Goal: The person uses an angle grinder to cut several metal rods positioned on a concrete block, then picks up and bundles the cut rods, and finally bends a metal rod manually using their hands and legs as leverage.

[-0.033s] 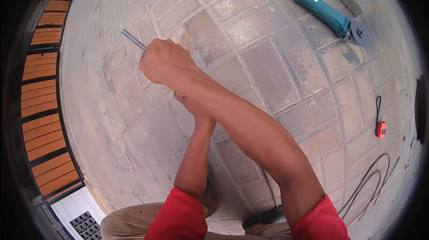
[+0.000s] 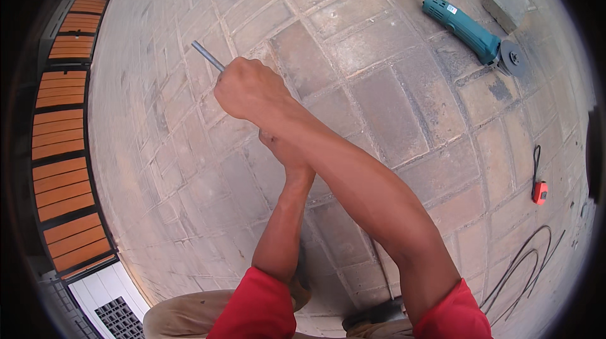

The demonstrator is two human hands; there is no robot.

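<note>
My right hand (image 2: 251, 88) is closed in a fist around a grey metal rod (image 2: 207, 55), whose end sticks out past the fist toward the upper left. My right forearm crosses over my left one. Behind it, part of my left hand (image 2: 278, 144) shows, but its fingers are hidden, so what it grips cannot be seen. Below the right forearm a thin straight length (image 2: 383, 269) runs down toward a dark shoe (image 2: 375, 314). Whether it belongs to the same rod, I cannot tell.
On the brick paving lie a teal angle grinder (image 2: 464, 28) with its cord, a concrete block (image 2: 507, 5), a red tape measure (image 2: 540, 192) with a black strap, and bent dark rods or wires (image 2: 529, 260). An orange slatted gate (image 2: 61, 149) stands along the left.
Both hands and the rod sit slightly farther right in the picture. Grinder, block and tape measure have shifted right and down a little, as the view turned. The right hand's grip is unchanged.
</note>
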